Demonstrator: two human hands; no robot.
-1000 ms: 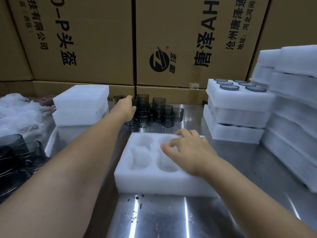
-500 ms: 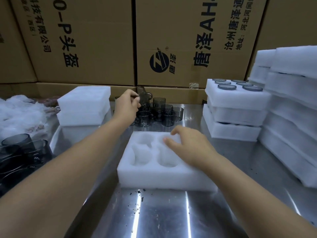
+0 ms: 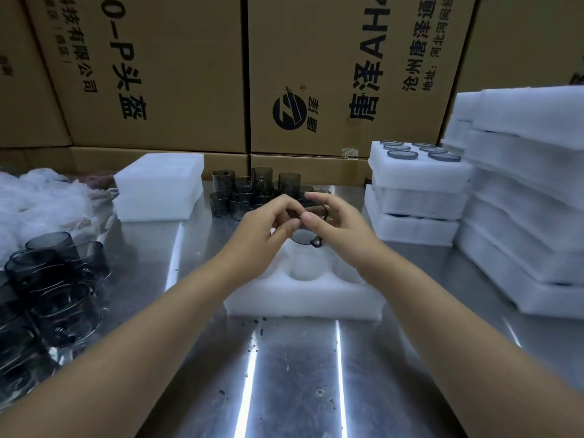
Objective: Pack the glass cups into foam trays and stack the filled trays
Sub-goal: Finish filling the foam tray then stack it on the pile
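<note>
Cup: glass cup [image 3: 304,237] held just above the foam tray [image 3: 303,303], tilted, one dark round end facing the viewer, handle low on the right.
Surface: shiny steel tabletop [image 3: 294,374]; cardboard boxes [image 3: 158,74] behind; filled trays [image 3: 417,191] stacked at right.
Hands: left hand [image 3: 262,226] and right hand [image 3: 339,222] meet, fingers curled round the cup.

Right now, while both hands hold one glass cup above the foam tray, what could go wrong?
1. The left hand and right hand hold the glass cup only by fingertips; it may slip and strike the steel table.
2. Its handle sticks out low, so it might catch on a pocket edge of the foam tray.
3. The loose cups stand just behind the hands; a knuckle could topple one.
</note>
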